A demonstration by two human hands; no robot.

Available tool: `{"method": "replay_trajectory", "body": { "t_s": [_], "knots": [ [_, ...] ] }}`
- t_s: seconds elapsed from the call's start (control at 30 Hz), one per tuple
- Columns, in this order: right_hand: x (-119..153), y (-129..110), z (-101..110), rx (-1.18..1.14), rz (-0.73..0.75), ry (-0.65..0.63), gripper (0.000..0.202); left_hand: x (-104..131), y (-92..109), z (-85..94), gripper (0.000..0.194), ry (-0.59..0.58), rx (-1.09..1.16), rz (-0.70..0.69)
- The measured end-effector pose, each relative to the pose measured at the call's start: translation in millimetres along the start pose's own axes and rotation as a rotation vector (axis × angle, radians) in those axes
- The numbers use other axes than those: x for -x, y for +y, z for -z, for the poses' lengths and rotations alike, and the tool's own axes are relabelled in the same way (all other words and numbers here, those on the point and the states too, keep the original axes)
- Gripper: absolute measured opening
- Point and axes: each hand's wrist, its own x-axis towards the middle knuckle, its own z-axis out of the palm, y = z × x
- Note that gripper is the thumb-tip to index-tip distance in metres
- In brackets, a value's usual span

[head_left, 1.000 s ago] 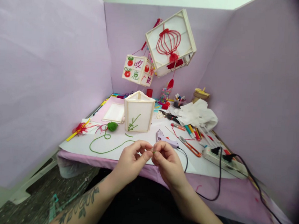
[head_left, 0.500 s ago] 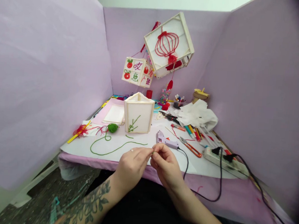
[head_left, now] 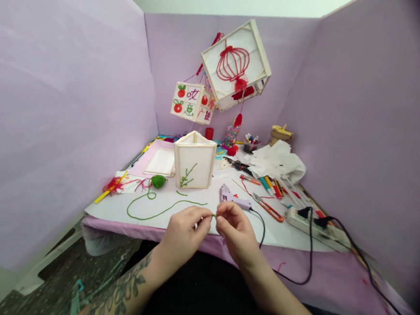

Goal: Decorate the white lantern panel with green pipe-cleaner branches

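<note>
Between the fingertips of both hands is a tiny piece of green yarn (head_left: 213, 215). My left hand (head_left: 187, 229) pinches its left end, and the fingers of my right hand (head_left: 236, 231) close on its other end. Beyond them stands a white three-sided lantern (head_left: 201, 154) with a pale wooden frame. Green yarn twigs (head_left: 187, 176) decorate its front panel, low on the left. A green yarn ball (head_left: 157, 181) lies left of the lantern, its loose strand (head_left: 143, 218) curling toward my left hand. One short green snippet (head_left: 182, 193) rests before the lantern.
A lilac glue gun (head_left: 235, 198) lies just beyond my right hand, its black cord running off the table edge. Orange-handled snips (head_left: 269, 208), markers (head_left: 268, 184) and a power strip (head_left: 310, 226) are on the right. Two decorated lanterns (head_left: 235, 65) hang behind. Purple walls enclose three sides.
My hands have drawn slightly apart at the fingertips, so the green piece between them shows more clearly. The things on the table have stayed put.
</note>
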Motion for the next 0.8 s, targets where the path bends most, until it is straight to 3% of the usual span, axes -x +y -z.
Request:
{"method": "replay_trajectory", "body": {
  "t_s": [0.1,0.17,0.33,0.53,0.8],
  "knots": [
    [0.2,-7.6,7.2,0.245,0.174,-0.038,0.007,-5.1,2.7,3.1,0.009,-0.074,0.161,0.225],
    [1.2,-11.9,8.4,0.353,0.253,-0.070,0.004,-7.0,4.6,3.8,0.011,-0.109,0.235,0.302],
    [3.7,-15.8,3.3,0.482,0.357,-0.070,0.003,-5.2,5.5,1.8,0.012,-0.059,0.176,0.240],
    [2.9,-16.7,-0.1,0.507,0.329,-0.034,0.011,-3.0,4.1,1.5,0.012,-0.084,0.092,0.158],
    [1.5,-12.3,0.1,0.341,0.151,0.023,0.020,-2.2,3.5,1.5,0.011,-0.092,0.089,0.169]
  ]
}}
